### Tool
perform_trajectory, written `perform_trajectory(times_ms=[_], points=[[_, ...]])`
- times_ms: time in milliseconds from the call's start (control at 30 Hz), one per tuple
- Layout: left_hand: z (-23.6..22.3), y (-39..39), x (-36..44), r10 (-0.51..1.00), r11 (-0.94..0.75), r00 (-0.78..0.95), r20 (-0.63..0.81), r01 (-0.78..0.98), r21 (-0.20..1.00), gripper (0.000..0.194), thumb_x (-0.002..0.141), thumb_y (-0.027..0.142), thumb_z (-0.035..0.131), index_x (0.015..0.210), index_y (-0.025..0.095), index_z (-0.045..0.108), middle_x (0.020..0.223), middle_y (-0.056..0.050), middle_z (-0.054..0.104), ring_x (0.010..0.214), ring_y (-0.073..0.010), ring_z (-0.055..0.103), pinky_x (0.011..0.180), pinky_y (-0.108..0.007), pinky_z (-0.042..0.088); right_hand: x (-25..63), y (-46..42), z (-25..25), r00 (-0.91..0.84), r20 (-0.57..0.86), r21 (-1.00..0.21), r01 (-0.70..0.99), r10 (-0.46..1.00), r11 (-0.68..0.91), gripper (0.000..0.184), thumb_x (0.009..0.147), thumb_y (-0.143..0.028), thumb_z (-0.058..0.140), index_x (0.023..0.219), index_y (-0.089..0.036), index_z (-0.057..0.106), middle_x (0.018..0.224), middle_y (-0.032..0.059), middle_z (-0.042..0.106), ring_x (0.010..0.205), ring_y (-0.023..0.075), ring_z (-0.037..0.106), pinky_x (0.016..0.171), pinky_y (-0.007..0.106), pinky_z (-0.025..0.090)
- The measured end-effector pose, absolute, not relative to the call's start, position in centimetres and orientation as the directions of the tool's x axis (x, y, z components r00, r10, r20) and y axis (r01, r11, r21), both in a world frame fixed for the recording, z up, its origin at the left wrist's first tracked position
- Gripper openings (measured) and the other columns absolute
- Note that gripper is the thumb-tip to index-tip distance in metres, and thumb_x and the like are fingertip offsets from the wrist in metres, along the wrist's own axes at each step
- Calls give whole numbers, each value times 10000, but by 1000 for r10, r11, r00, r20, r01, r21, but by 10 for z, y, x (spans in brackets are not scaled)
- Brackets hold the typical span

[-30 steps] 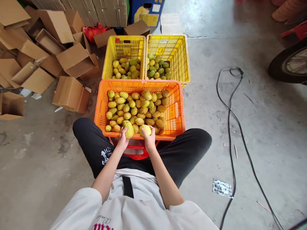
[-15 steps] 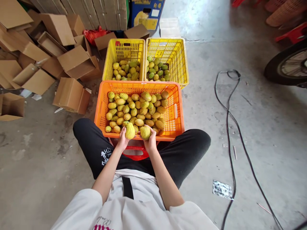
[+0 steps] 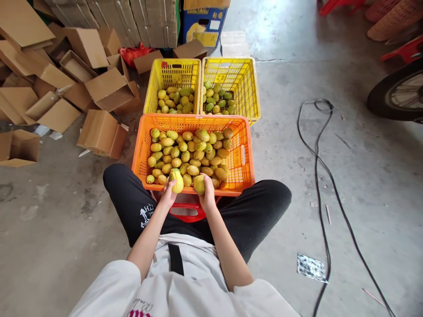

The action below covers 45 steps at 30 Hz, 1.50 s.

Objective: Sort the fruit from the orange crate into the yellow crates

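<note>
My left hand is closed round a yellow-green fruit, held above the near rim of the orange crate. Just to its right, my right hand grips a second yellow fruit at the same rim. The orange crate is full of several yellow and green fruits. Behind it stand two yellow crates side by side, the left yellow crate and the right yellow crate, each part-filled with fruit. I sit with my legs on either side of a red stool.
Loose cardboard boxes lie piled at the left and back. A black cable runs across the concrete floor on the right. A wheel sits at the far right edge, and a silver wrapper lies on the floor.
Both hands lifted the two fruits slightly out of the orange crate and turned them; the right fruit now sits lower in the palm. The view shifted a little.
</note>
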<state>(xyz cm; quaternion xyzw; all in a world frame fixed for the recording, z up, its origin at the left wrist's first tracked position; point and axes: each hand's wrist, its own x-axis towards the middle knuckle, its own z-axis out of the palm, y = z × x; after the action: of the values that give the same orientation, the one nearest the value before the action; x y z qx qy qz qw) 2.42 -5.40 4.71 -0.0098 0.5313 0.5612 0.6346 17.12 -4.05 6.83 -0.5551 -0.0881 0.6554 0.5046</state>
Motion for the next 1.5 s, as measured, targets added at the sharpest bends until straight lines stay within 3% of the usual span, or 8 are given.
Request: perform_trajectory(times_ms=[133,333,567,900,1033,1200,1367,1500], points=[[47,-54,27,666,391,-221,-713,-711,585,247,792,240,685,1035,200,702,1068,-66,753,1220,-282,652,969,-350,560,168,-41,71,159,-640,-690,-551,752,-470,594,621,-515,876,1072,-280,569,937,-22,680,700,175,710,652,368,646],[52,-58,34,696,437,-155,-702,-684,584,328,733,280,795,1032,205,682,1027,-71,747,1164,-307,677,949,-405,577,166,-44,68,224,-676,-702,-485,702,-521,695,538,-457,920,1088,-285,531,954,-21,670,654,167,703,538,297,596],[56,-59,31,755,417,-110,-647,-681,602,555,547,333,970,959,196,624,904,-52,715,1041,-301,719,926,-441,588,167,-43,60,286,-675,-720,-458,680,-522,499,619,-497,839,960,-256,566,940,-3,668,856,181,671,603,249,565],[50,-56,31,656,471,-152,-740,-683,558,361,732,435,777,961,176,675,888,-81,737,975,-288,717,851,-407,606,168,-38,46,113,-721,-579,-641,684,-504,297,734,-476,640,909,-239,606,847,28,711,779,240,725,656,396,637],[43,-55,29,682,464,-92,-725,-713,527,430,767,520,731,984,150,701,903,-107,750,1011,-299,713,883,-394,585,171,-37,45,92,-753,-530,-671,651,-518,307,755,-493,618,921,-235,622,848,32,728,795,229,715,643,364,626],[33,-56,29,666,378,-212,-715,-731,568,420,719,480,800,997,186,688,1033,-82,757,1181,-291,661,1003,-367,520,170,-40,54,170,-773,-564,-625,612,-540,420,664,-501,776,966,-245,634,914,-10,702,857,190,686,620,279,599],[39,-58,28,723,366,-195,-662,-706,607,554,579,465,923,975,185,655,925,-82,746,1060,-301,706,939,-398,544,166,-43,60,126,-717,-628,-545,686,-556,556,558,-462,911,982,-250,619,933,-6,681,773,185,686,632,318,625],[46,-59,29,744,376,-167,-647,-695,613,541,530,357,958,943,211,641,893,-32,734,947,-248,718,882,-362,560,163,-44,59,169,-697,-661,-529,697,-532,610,521,-407,936,997,-270,580,969,-13,672,763,180,696,644,333,636]])
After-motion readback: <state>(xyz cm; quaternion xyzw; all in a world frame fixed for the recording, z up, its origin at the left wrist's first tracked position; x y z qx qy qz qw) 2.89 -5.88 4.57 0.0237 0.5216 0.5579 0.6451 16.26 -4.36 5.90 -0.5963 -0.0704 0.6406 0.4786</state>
